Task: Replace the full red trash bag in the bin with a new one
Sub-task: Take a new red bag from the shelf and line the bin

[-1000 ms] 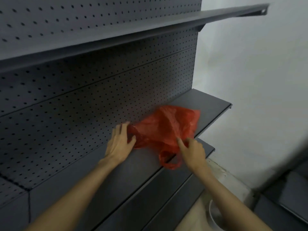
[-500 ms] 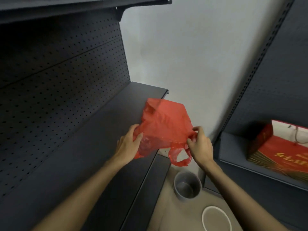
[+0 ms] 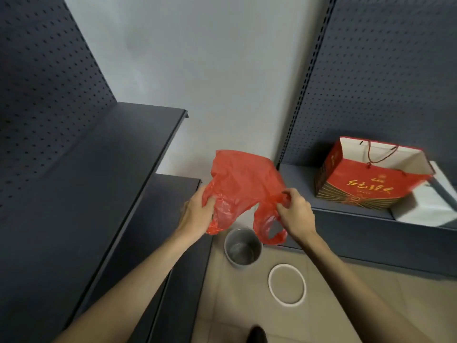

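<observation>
A thin red plastic bag point(image 3: 243, 179) hangs in the air between my hands, above the floor. My left hand point(image 3: 197, 214) grips its left edge, and my right hand point(image 3: 295, 211) pinches the plastic beside one handle loop that dangles below. Under the bag a small grey bin point(image 3: 242, 248) stands on the tiled floor with no liner in it. A white ring point(image 3: 287, 283) lies flat on the floor just right of the bin.
Dark grey shelving point(image 3: 103, 169) with a pegboard back runs along the left. On a low shelf point(image 3: 351, 214) at the right sit a red paper gift bag point(image 3: 366, 184) and a white bag point(image 3: 430, 206). A pale wall fills the corner behind.
Both hands lifted the red bag off the left shelf and carried it rightward over the bin. The view swung right and down, bringing the bin, ring and gift bag into sight.
</observation>
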A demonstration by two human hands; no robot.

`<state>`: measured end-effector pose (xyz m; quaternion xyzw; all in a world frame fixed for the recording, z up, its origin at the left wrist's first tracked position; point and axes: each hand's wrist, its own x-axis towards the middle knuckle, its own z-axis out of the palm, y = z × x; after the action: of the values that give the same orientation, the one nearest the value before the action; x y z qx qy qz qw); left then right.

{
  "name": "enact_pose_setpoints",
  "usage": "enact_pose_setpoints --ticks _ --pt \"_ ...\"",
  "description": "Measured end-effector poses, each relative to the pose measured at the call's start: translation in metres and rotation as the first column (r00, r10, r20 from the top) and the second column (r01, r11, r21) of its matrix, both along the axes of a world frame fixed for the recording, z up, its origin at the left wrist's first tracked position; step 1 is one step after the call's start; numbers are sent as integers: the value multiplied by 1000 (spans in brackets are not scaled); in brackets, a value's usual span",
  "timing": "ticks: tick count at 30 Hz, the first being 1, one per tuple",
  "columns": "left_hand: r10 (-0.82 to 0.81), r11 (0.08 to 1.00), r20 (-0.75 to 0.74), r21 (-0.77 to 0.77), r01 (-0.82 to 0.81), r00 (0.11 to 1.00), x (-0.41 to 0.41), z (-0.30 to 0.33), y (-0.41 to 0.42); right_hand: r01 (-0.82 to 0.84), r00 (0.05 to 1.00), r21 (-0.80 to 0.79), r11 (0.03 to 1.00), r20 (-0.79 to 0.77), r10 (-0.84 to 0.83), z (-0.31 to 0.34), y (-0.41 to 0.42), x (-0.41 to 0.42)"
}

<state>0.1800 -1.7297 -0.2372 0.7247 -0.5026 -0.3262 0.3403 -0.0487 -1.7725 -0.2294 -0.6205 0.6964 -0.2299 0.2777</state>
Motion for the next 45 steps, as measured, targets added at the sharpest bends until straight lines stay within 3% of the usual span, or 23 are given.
enact_pose_setpoints --ticks 8,12,22,27,35,45 --pt "-9 984 44 176 1 999 -25 -93 -33 -59 997 223 973 57 47 -102 -40 -32" --pt "-47 959 73 283 24 996 -24 -162 -58 -85 996 263 961 20 82 -168 -69 -36" --pt "-37 906 -6 422 36 999 -26 -340 -80 -128 991 328 936 -3 137 -345 -110 -26" --pt "-23 870 -124 486 81 992 -30 -417 -75 -174 980 349 921 -31 197 -424 -104 -21" --pt "-5 843 -210 526 117 978 -25 -485 -78 -215 970 366 905 -24 241 -504 -109 -21" --pt "21 801 -301 576 164 953 -34 -521 -89 -183 983 425 886 58 175 -542 -104 -30"
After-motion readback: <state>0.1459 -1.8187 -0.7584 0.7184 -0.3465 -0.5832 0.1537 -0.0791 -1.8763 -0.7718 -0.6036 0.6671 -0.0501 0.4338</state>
